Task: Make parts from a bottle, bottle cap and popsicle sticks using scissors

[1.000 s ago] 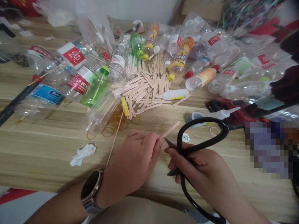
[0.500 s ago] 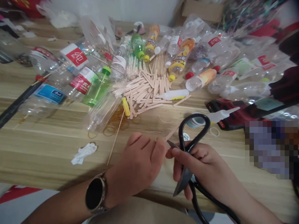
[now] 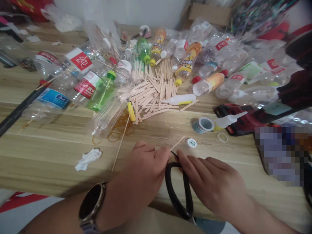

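My left hand [image 3: 146, 172], with a watch on its wrist, is closed round a thin wooden stick [image 3: 177, 143] whose end sticks out to the upper right. Just right of it, my right hand [image 3: 212, 182] grips black-handled scissors [image 3: 190, 198] by the blades, and the dark tip points at the stick beside my left fingers. One handle loop hangs below, between the hands. Beyond them lies a pile of flat wooden sticks [image 3: 148, 94]. A white round cap [image 3: 191, 142] rests on the table just above my right hand.
Plastic bottles [image 3: 97, 94] crowd the left and back right. A spool [image 3: 203, 125], a glue bottle [image 3: 226, 121] and a red-black power tool [image 3: 246, 120] lie at the right. Crumpled white tissue [image 3: 88, 159] and rubber bands [image 3: 119, 126] are at the left.
My right hand has turned over, knuckles now up, swinging the scissors' handle loop from above the hand to below it. The spool and white cap are now uncovered.
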Action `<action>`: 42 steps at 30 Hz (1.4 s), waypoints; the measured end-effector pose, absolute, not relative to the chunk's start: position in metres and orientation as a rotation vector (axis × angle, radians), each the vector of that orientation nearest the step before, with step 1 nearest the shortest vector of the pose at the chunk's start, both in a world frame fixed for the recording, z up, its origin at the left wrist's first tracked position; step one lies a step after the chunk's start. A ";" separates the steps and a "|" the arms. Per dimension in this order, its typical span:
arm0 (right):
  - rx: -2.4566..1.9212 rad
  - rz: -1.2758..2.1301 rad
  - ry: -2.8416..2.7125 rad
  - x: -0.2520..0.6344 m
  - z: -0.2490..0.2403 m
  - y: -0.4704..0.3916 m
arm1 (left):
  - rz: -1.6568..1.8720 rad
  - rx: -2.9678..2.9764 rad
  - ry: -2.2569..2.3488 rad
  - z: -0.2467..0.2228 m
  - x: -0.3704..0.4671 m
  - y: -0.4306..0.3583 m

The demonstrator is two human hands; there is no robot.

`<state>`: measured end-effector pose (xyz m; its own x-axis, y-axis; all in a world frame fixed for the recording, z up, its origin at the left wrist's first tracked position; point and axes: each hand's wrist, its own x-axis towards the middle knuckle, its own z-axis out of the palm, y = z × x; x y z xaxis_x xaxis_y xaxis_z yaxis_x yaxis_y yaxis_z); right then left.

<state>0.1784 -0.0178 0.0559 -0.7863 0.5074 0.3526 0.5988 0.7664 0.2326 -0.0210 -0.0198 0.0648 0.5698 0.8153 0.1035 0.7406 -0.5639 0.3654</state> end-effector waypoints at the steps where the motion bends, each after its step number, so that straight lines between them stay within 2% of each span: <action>1: -0.848 -0.502 -2.708 0.179 0.057 -0.018 | 0.340 2.490 1.283 0.065 -0.021 -0.020; 4: -0.873 -0.427 -2.679 0.177 0.056 -0.018 | 0.459 2.529 1.298 0.062 -0.020 -0.023; 6: -0.939 -0.224 -2.595 0.174 0.054 -0.020 | 0.636 2.651 1.358 0.056 -0.018 -0.026; 9: -1.145 0.355 -2.317 0.168 0.052 -0.026 | 0.813 2.804 1.434 0.051 -0.016 -0.031; 12: -1.338 1.060 -1.929 0.160 0.051 -0.034 | 0.830 2.873 1.402 0.051 -0.016 -0.034; 14: -1.397 1.372 -1.714 0.156 0.051 -0.040 | 0.833 2.887 1.397 0.052 -0.019 -0.036; 22: -1.387 1.966 -1.237 0.151 0.052 -0.040 | 0.862 2.818 1.458 0.048 -0.026 -0.035; 29: -1.492 1.992 -0.829 0.145 0.075 -0.040 | 0.823 2.865 1.519 0.051 -0.031 -0.035; 37: -1.417 2.154 -0.620 0.148 0.090 -0.047 | 0.877 2.863 1.499 0.054 -0.035 -0.034; 40: -1.525 1.890 -0.951 0.147 0.083 -0.054 | 0.950 2.783 1.468 0.054 -0.033 -0.034; 42: -1.500 1.403 -1.493 0.149 0.072 -0.056 | 0.960 2.657 1.403 0.056 -0.031 -0.035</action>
<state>0.1490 -0.0556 0.0724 -0.1876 0.9467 -0.2620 0.3206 -0.1931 -0.9273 -0.0310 -0.0350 0.0561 0.4193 0.7454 0.5183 0.7530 -0.6044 0.2602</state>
